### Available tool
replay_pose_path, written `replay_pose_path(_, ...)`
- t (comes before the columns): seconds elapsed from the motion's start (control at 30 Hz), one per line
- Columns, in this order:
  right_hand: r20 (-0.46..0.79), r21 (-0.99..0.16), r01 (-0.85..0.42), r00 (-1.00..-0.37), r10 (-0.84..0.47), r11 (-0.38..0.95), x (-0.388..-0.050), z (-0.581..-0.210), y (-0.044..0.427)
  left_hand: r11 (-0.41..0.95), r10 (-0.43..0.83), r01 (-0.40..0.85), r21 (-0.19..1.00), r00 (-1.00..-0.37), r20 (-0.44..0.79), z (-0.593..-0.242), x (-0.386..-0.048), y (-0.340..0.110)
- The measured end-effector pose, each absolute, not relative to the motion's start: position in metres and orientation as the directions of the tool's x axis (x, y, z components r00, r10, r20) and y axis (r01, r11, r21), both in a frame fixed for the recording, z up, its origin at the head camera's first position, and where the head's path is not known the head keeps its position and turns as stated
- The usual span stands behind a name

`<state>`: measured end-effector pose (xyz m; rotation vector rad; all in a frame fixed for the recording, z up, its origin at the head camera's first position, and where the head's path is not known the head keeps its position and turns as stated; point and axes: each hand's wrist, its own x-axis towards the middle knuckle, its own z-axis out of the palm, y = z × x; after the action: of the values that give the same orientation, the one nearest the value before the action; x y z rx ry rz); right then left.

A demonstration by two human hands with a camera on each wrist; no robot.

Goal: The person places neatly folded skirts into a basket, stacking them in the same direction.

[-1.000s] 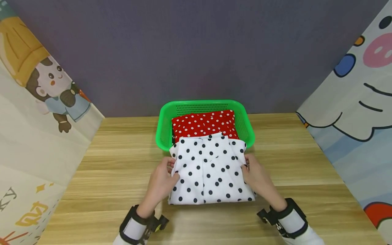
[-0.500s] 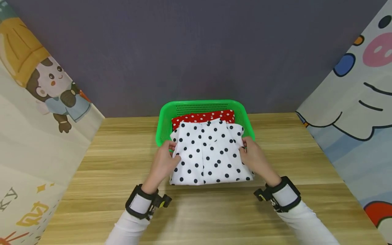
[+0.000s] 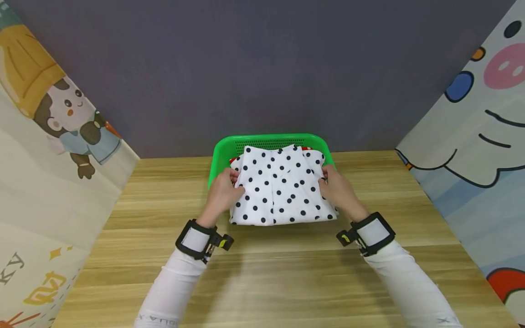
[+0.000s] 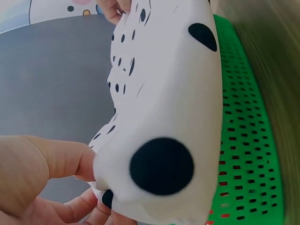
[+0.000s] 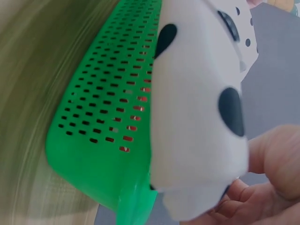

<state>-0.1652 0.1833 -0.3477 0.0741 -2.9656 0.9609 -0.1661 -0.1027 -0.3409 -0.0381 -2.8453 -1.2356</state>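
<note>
A folded white cloth with black dots (image 3: 283, 193) is held level over the green basket (image 3: 219, 155), covering most of its opening. My left hand (image 3: 223, 190) pinches the cloth's left edge, thumb on top and fingers beneath, as the left wrist view confirms. On the opposite edge my right hand (image 3: 339, 190) grips in the same way. The front fold of the cloth hangs over the near side of the basket (image 5: 98, 112). Only slivers of a red cloth with white dots (image 3: 306, 148) show inside the basket; the rest is hidden.
The basket stands on a wood-grain table (image 3: 270, 273), against a dark grey wall (image 3: 262, 68) at the back. Printed panels with cartoon figures flank the table: one on the left (image 3: 49, 191), one on the right (image 3: 459, 155).
Both hands have carried the white dotted cloth forward, from the basket's near edge to above its opening. The red dotted cloth, largely visible before, is now almost covered.
</note>
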Motion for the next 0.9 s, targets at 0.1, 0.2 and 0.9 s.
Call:
replay_pose_path(0.1,0.01,-0.585,-0.034,-0.999,-0.034,0.811,-0.173,-0.345,0.184,0.684,0.003,0.019,0.729,-1.0,0.023,-0.338,-0.172,-0.102)
replay_pose_path(0.2,-0.006,-0.584,-0.021,-1.0,-0.031,0.811,-0.18,-0.343,0.184,0.687,-0.001,-0.005,0.727,-1.0,-0.006,-0.335,-0.179,-0.102)
replay_pose_path(0.9,-0.041,-0.533,-0.005,-0.999,-0.032,0.846,-0.225,-0.327,0.178,0.765,0.03,0.004,0.644,-0.999,-0.03,-0.32,-0.229,-0.096)
